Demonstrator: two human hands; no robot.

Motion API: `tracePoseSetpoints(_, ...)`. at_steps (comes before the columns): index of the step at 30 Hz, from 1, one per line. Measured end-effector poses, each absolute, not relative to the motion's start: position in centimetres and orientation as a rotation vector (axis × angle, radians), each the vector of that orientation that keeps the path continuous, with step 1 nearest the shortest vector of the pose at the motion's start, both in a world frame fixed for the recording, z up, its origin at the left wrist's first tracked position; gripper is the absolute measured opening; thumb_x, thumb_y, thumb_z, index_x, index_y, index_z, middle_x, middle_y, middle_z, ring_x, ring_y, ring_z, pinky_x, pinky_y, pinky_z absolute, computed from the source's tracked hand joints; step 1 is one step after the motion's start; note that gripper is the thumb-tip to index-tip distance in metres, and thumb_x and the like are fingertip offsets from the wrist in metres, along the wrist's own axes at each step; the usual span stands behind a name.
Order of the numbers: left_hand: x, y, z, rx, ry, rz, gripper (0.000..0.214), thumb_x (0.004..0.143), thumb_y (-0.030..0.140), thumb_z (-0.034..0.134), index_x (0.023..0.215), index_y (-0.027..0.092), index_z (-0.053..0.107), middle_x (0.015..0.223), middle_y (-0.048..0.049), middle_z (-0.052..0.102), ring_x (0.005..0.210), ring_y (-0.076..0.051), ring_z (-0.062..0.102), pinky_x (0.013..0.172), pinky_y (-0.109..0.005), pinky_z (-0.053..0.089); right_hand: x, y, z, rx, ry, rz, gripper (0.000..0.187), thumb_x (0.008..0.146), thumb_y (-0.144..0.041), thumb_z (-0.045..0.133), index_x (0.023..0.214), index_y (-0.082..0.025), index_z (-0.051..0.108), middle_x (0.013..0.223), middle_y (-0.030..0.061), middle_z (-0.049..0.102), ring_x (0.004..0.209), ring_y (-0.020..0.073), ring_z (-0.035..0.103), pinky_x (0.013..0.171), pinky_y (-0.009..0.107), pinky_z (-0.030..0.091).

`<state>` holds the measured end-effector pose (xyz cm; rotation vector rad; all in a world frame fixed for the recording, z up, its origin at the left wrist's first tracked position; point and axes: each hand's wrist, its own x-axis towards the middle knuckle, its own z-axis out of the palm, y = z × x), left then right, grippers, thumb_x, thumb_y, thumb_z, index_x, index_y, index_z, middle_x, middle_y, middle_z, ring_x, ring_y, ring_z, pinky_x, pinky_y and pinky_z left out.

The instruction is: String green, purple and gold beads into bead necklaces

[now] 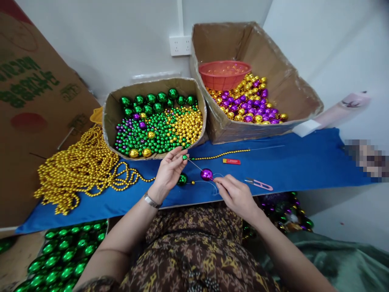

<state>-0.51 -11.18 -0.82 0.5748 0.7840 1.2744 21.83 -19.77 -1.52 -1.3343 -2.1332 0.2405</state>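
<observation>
My left hand (pixel 169 168) pinches a small green bead (pixel 184 157) between thumb and fingertips. A taut thread or needle (pixel 195 164) runs from there to a large shiny purple bead (pixel 207 174). At that bead's right end, the fingers of my right hand (pixel 238 196) are closed; exactly where they grip is too small to tell. Below my left hand, a large green bead (pixel 182 179) and a tiny gold bead (pixel 192 183) lie on the blue cloth, with clear thread looping beside them. A strand of small gold beads (pixel 225 155) stretches rightward behind my hands.
A carton of green, gold and purple beads (pixel 154 125) stands behind my left hand. The larger carton (pixel 219 129) holds more beads and a red basket (pixel 225 76). Gold bead chains (pixel 75 170) are heaped left. A red lighter (pixel 231 161) and pink thread snips (pixel 259 184) lie right.
</observation>
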Motion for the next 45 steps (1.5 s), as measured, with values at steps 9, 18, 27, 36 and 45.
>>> tracePoseSetpoints(9, -0.6, -11.3, -1.1, 0.584, 0.801, 1.308, 0.034, 0.068, 0.009, 0.078, 0.099, 0.017, 0.069, 0.099, -0.0068, 0.072, 0.086, -0.014, 0.068, 0.068, -0.02, 0.053, 21.5, -19.9, -2.2, -1.33, -2.175, 0.203, 0.026, 0.099, -0.024, 0.04, 0.106, -0.017, 0.064, 0.083, 0.0063, 0.065, 0.072, 0.0153, 0.063, 0.066, 0.026, 0.049)
tracePoseSetpoints(18, 0.1, -12.3, -1.4, 0.964, 0.812, 1.342, 0.05, 0.063, 0.015, 0.084, 0.109, 0.021, 0.065, 0.11, -0.0061, 0.069, 0.095, -0.017, 0.068, 0.083, -0.026, 0.054, 20.6, -19.4, -2.9, -1.352, -2.139, 0.102, 0.026, 0.1, -0.026, 0.04, 0.103, -0.018, 0.065, 0.083, 0.0055, 0.066, 0.074, 0.0146, 0.065, 0.066, 0.024, 0.047)
tracePoseSetpoints(27, -6.7, -6.3, 1.4, 1.731, 1.364, 1.385, 0.024, 0.085, 0.03, 0.063, 0.104, 0.015, 0.066, 0.102, -0.0101, 0.071, 0.094, -0.019, 0.066, 0.082, -0.032, 0.053, 21.1, -19.0, -3.0, -1.319, -1.975, 0.222, 0.017, 0.098, -0.026, 0.045, 0.097, -0.019, 0.06, 0.083, 0.0039, 0.066, 0.073, 0.0151, 0.064, 0.067, 0.026, 0.048)
tracePoseSetpoints(36, -14.9, 0.2, 2.1, 2.3, 2.174, 0.089, 0.022, 0.08, 0.02, 0.062, 0.101, 0.014, 0.07, 0.092, -0.0122, 0.072, 0.092, -0.028, 0.064, 0.08, -0.036, 0.049, 20.8, -18.4, -3.5, -1.302, -1.979, 0.25, 0.018, 0.098, -0.026, 0.044, 0.096, -0.02, 0.061, 0.082, 0.0037, 0.065, 0.073, 0.0152, 0.064, 0.068, 0.026, 0.048)
tracePoseSetpoints(45, -13.0, 0.6, 2.1, 2.351, 2.177, 0.16, 0.04, 0.092, 0.033, 0.046, 0.125, 0.015, 0.059, 0.113, -0.0165, 0.067, 0.1, -0.03, 0.063, 0.082, -0.04, 0.048, 20.3, -18.1, -3.4, -1.299, -1.997, 0.267, 0.019, 0.098, -0.027, 0.043, 0.096, -0.02, 0.061, 0.082, 0.0042, 0.066, 0.074, 0.0158, 0.064, 0.068, 0.027, 0.049)
